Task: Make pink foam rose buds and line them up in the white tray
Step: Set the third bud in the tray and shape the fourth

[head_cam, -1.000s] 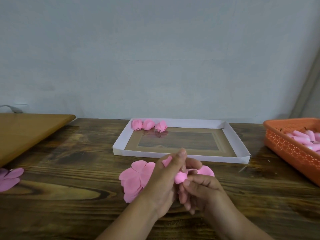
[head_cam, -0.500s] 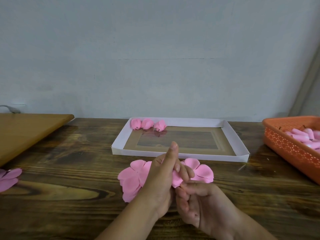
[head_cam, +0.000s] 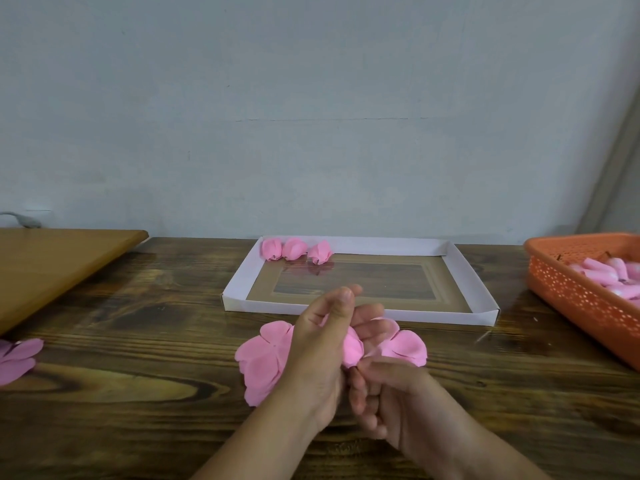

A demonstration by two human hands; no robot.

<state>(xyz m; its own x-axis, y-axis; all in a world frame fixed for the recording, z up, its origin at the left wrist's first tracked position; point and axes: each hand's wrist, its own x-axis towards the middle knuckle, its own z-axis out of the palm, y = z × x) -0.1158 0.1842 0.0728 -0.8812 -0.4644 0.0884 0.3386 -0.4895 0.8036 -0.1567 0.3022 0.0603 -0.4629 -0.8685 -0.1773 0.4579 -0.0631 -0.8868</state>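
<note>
Your left hand [head_cam: 317,344] wraps a pink petal round the bud [head_cam: 352,349], while your right hand [head_cam: 384,393] pinches its base from below — tip pointing up and away. The white tray [head_cam: 460,268] lies straight beyond, its row of three buds [head_cam: 294,249] in the far-left corner.

One head-worn view looks forward and down, close over the wooden table [head_cam: 104,393], facing the wall [head_cam: 311,98].

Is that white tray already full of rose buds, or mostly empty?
Mostly empty. Only three pink buds sit in the white tray, lined up along its far left edge; the rest of its floor is bare.
</note>
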